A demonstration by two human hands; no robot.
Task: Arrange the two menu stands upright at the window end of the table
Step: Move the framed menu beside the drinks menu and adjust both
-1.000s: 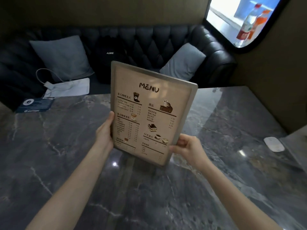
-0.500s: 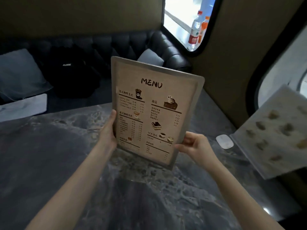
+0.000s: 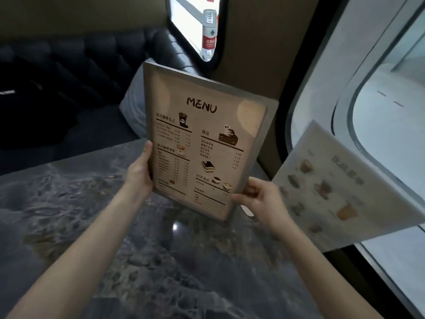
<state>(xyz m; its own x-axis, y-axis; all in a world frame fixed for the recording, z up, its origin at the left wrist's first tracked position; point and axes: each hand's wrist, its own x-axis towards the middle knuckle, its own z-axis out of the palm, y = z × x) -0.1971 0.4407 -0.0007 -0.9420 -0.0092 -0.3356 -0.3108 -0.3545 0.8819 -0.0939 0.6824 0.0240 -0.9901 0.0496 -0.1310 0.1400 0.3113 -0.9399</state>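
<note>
I hold a framed beige menu stand (image 3: 202, 139) headed "MENU" upright above the dark marble table (image 3: 161, 261). My left hand (image 3: 139, 172) grips its lower left edge and my right hand (image 3: 262, 201) grips its lower right corner. A second menu stand (image 3: 340, 187), pale with drink pictures, stands tilted at the right end of the table against the big window (image 3: 379, 111).
A black tufted sofa (image 3: 92, 65) runs along the far side with a grey cushion (image 3: 133, 107) behind the held menu. A water bottle (image 3: 209, 35) stands in a smaller window at the back. A black bag (image 3: 27, 104) lies on the sofa at left.
The view has swung right toward the window end. The held menu has travelled that way with both hands, and the second menu stand now shows larger at right.
</note>
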